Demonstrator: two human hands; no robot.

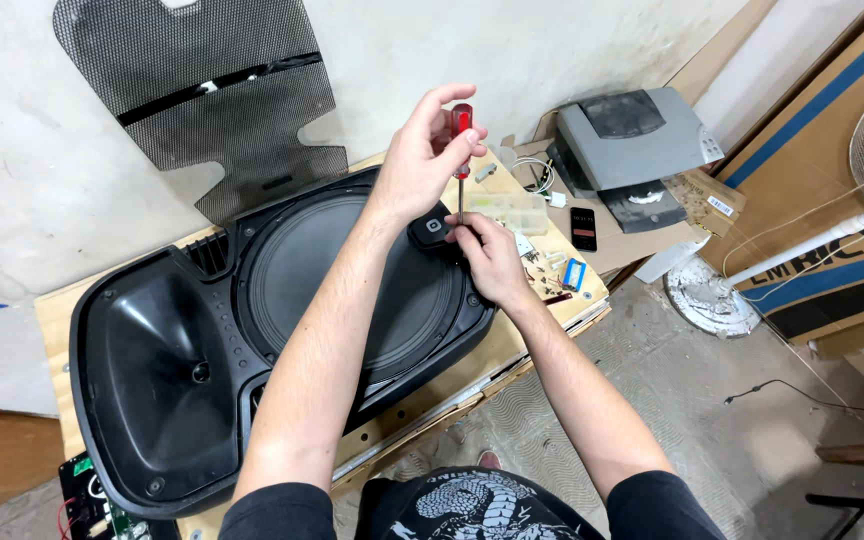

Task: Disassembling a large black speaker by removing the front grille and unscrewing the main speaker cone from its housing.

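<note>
Item: speaker cabinet [167,380], lying face-up on desk [52,320].
Left hand [422,150]: grip pinching red screwdriver [461,135] handle, upright over cabinet's right rim.
Right hand [492,260]: fingertips pressing together around shaft tip, probably steadying screw.
Advice: keeping shaft vertical, pressing down, turning slowly.

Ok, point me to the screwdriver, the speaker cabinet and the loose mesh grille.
screwdriver [462,122], head view, red handle.
speaker cabinet [152,370], head view, black horn flare.
mesh grille [212,110], head view, middle of the mesh.
</note>
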